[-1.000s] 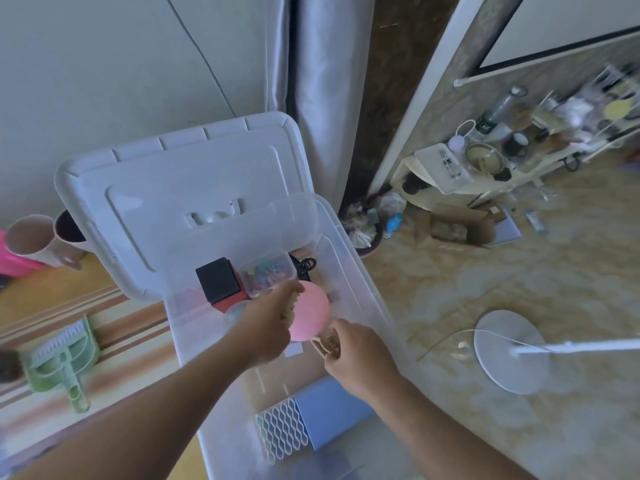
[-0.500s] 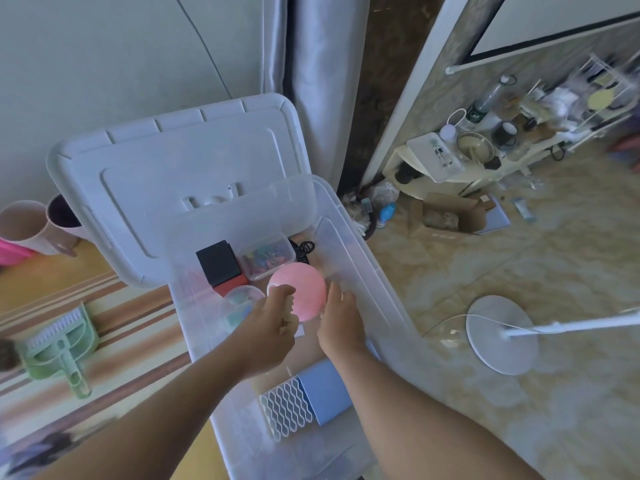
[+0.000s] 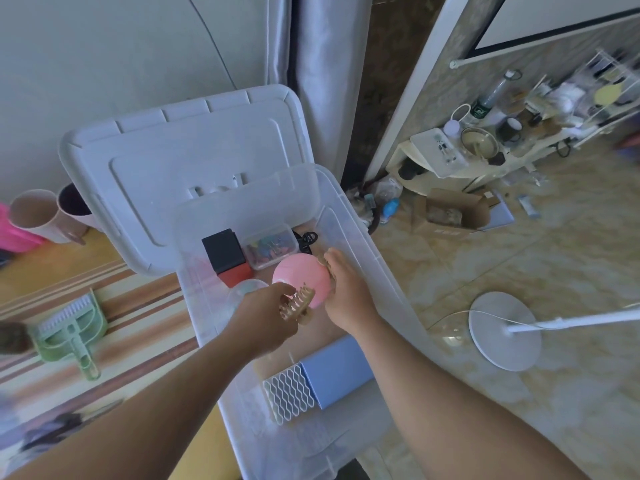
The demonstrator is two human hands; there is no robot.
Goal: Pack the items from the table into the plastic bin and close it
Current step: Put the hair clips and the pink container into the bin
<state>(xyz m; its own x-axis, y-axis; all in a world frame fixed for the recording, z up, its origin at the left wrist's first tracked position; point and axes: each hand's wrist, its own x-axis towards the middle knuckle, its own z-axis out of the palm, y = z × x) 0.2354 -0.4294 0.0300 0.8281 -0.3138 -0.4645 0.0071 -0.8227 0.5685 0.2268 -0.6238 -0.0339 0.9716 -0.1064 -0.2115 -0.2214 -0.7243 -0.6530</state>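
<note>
The clear plastic bin (image 3: pixel 391 282) stands open, its white lid (image 3: pixel 180 140) leaning back. Inside lie a black box (image 3: pixel 223 251) on a red one, a clear case of coloured clips (image 3: pixel 272 247), a pink round disc (image 3: pixel 298 275), a blue box (image 3: pixel 337 372) and a white lattice rack (image 3: pixel 289 391). My left hand (image 3: pixel 266 323) holds a beige toothed claw clip (image 3: pixel 298 306) just over the disc's near edge. My right hand (image 3: pixel 348 299) rests against the disc's right edge, with a small beige piece (image 3: pixel 322 260) at its fingertips.
Left of the bin, on a striped cloth, lie a green dustpan-and-brush set (image 3: pixel 71 332) and two cups (image 3: pixel 34 213). On the floor to the right stand a white fan base (image 3: pixel 504 330), a cardboard box (image 3: pixel 450 209) and a cluttered low shelf (image 3: pixel 485 157).
My right hand moved up along the pink disc's right side. My left hand drew back off the disc, and the beige claw clip now shows in its fingers.
</note>
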